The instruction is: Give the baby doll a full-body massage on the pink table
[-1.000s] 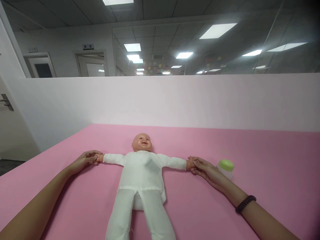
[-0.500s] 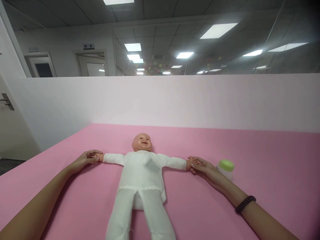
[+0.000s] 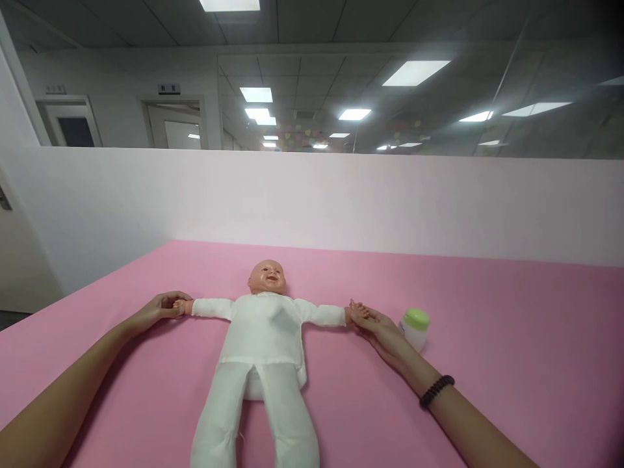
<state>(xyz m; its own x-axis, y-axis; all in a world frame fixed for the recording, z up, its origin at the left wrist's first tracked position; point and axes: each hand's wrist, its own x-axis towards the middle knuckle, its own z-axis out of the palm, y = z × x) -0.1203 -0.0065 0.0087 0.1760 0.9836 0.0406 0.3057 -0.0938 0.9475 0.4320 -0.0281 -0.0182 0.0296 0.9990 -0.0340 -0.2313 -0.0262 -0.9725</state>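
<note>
A baby doll (image 3: 266, 328) with a white cloth body lies on its back on the pink table surface (image 3: 487, 338), head toward the wall and both arms stretched out sideways. My left hand (image 3: 158, 312) is closed around the doll's hand at the left of the view. On the other side, my right hand (image 3: 383, 333) holds the doll's other hand between thumb and fingers. The doll's feet are cut off by the bottom edge of the view.
A jar with a green lid (image 3: 416, 318) stands just beyond my right wrist. Behind the table runs a low white wall (image 3: 341, 201), with glass above it. At the far left is a door (image 3: 19, 253).
The doll, the jar and my hands all appear a little further left, as the view has turned slightly right. Both hands keep their hold on the doll's hands.
</note>
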